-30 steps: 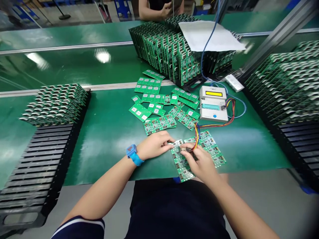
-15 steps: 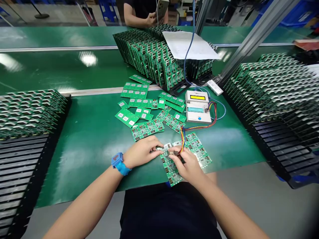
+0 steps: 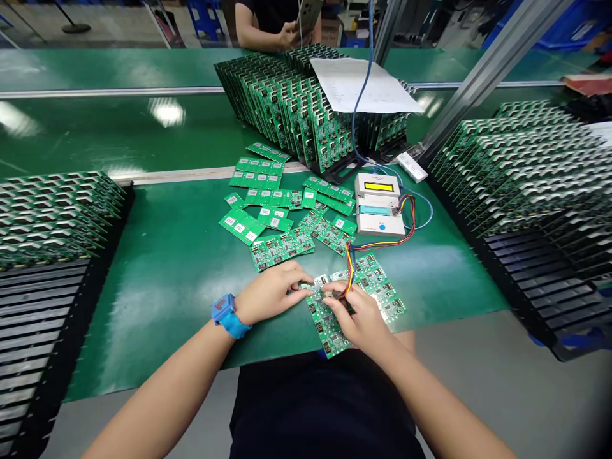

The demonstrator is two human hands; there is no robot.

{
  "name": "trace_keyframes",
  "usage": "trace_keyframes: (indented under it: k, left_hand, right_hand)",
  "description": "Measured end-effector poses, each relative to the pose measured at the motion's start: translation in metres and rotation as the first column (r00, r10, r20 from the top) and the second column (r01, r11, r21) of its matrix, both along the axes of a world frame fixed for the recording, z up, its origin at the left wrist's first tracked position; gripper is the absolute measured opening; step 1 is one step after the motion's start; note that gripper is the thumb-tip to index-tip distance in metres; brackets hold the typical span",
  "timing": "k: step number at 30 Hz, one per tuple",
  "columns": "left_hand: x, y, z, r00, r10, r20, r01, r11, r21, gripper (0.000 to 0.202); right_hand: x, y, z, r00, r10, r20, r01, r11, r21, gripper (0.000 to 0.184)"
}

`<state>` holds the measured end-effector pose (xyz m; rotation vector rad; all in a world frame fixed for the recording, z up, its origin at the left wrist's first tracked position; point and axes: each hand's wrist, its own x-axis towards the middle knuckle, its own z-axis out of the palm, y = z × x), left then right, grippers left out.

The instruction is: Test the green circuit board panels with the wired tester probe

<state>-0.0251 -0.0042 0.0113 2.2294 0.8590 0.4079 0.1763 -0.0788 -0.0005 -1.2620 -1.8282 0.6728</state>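
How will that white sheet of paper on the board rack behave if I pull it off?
The paper looks thin, so probably floppy and light. It drapes over upright boards, with a blue cable crossing it, so it may snag or drag the cable.

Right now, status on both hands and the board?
Left hand pinning circuit board panel at its top edge. Right hand on the panel, at the coloured wires. Loose boards just beyond, not touching.
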Motion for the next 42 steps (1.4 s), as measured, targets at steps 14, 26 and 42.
trace_keyframes:
  k: [14,26,42]
  left_hand:
    - [-0.001,0.000,0.001,1.000,-0.025,-0.007,0.025,0.999,0.024,0.022]
    - [0.002,0.000,-0.004,0.998,-0.054,-0.023,0.057,0.988,0.145,0.035]
    - [0.001,0.000,-0.007,0.997,-0.069,-0.032,0.074,0.981,0.178,0.042]
  right_hand:
    - [0.000,-0.001,-0.001,1.000,-0.014,0.007,0.014,1.000,0.002,0.017]
    - [0.004,0.000,0.009,0.998,-0.042,0.048,0.046,0.996,-0.071,0.016]
    - [0.011,-0.033,0.007,0.994,-0.109,0.020,0.111,0.968,-0.227,0.017]
